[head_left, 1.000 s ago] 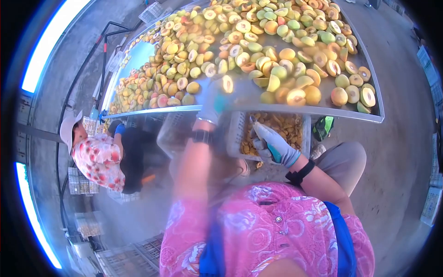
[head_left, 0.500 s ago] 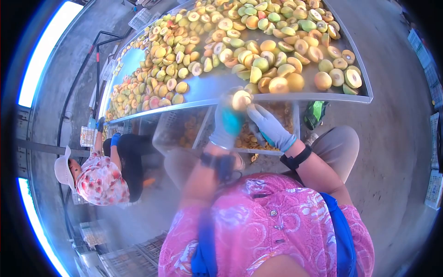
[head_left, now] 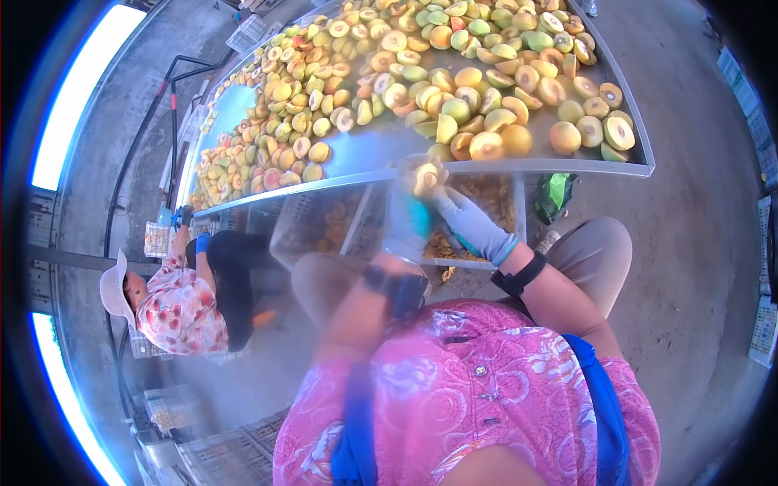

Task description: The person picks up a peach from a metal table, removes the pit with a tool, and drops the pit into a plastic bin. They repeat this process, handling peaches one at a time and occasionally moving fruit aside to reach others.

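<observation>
My left hand, in a grey and teal glove, grips a halved yellow peach at the near edge of the metal table. The peach and fingertips are blurred. Close against its right side is my right hand, gloved the same way, with its fingers curled in. Whether it holds a small tool is hidden by the fingers. Just beyond both hands, many halved peaches lie on the table, some cut face up with the stone cavity showing.
Below the table edge stand crates with peach scraps in them. A green and black bag lies right of them. At left a co-worker in a pale hat sits at the same table. Stacked crates line the far right.
The peach half in my left hand has shifted slightly downward and turned, and now looks more blurred. My right hand stays close beside it. The co-worker has moved a little.
</observation>
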{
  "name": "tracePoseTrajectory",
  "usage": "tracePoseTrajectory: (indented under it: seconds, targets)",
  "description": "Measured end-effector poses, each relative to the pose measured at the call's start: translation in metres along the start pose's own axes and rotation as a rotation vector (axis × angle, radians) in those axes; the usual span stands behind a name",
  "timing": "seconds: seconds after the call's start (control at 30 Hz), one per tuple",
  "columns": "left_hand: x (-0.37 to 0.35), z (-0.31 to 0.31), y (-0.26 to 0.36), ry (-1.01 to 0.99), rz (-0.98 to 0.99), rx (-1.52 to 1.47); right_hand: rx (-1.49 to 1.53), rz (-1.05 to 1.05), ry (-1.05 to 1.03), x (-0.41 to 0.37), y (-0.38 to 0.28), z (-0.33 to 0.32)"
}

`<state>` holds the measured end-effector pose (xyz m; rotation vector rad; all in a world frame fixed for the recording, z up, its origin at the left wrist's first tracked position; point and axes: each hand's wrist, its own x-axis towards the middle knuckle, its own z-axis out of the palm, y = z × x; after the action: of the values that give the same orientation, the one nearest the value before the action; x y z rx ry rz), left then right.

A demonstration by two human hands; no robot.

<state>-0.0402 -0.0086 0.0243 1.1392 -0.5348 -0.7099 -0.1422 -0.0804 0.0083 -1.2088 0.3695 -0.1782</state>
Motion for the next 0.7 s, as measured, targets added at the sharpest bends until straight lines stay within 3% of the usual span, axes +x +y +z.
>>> tracePoseTrajectory:
  seconds: [0.07, 0.2, 0.27, 0.3, 0.33, 0.37, 0.4, 0.43, 0.47, 0.5, 0.53, 0.57, 0.6, 0.63, 0.7]
  targets:
    - [0.003, -0.003, -0.009, 0.08, 0.09, -0.01, 0.017, 0.006, -0.047, -0.006, -0.008, -0.001]
    - [0.006, -0.012, 0.001, 0.059, 0.025, 0.156, -0.068, 0.05, -0.132, -0.007, -0.004, -0.005]
    - [0.013, -0.023, 0.005, 0.003, -0.285, -0.089, -0.038, 0.069, -0.139, -0.01, -0.008, -0.003]
    - [0.01, -0.026, 0.004, 0.004, -0.284, -0.091, -0.01, 0.085, -0.141, -0.012, -0.009, -0.002]
    - [0.005, -0.028, -0.001, -0.007, -0.109, 0.125, -0.016, 0.083, -0.135, -0.011, -0.003, 0.002]
    - [0.004, -0.026, -0.011, -0.034, 0.074, 0.323, 0.201, 0.128, -0.198, -0.009, 0.008, 0.006]
    - [0.011, -0.046, -0.035, 0.154, -0.068, 0.271, 0.396, 0.148, -0.24, -0.005, 0.015, 0.001]
    - [0.006, -0.031, -0.02, 0.072, -0.101, -0.041, 0.439, 0.042, -0.281, -0.001, 0.023, -0.003]
    - [0.001, -0.02, -0.004, 0.048, -0.143, 0.025, 0.473, 0.16, -0.246, -0.015, 0.007, -0.003]
    - [0.004, -0.027, -0.005, 0.032, -0.174, 0.045, 0.58, 0.294, -0.344, -0.002, 0.037, -0.01]
    - [0.002, -0.021, 0.003, -0.005, -0.268, -0.007, 0.742, 0.264, -0.473, -0.007, 0.03, -0.005]
    - [-0.003, -0.015, 0.012, -0.026, -0.285, -0.072, 0.719, 0.172, -0.511, -0.013, 0.019, -0.001]
    - [-0.006, -0.013, 0.018, -0.035, -0.307, -0.13, 0.676, 0.264, -0.47, 0.006, 0.053, -0.002]
    - [-0.005, -0.015, 0.019, -0.074, -0.293, -0.067, 0.722, 0.266, -0.499, 0.009, 0.059, 0.002]
    - [-0.004, -0.02, 0.015, -0.14, -0.282, -0.083, 0.706, 0.32, -0.343, 0.006, 0.052, 0.007]
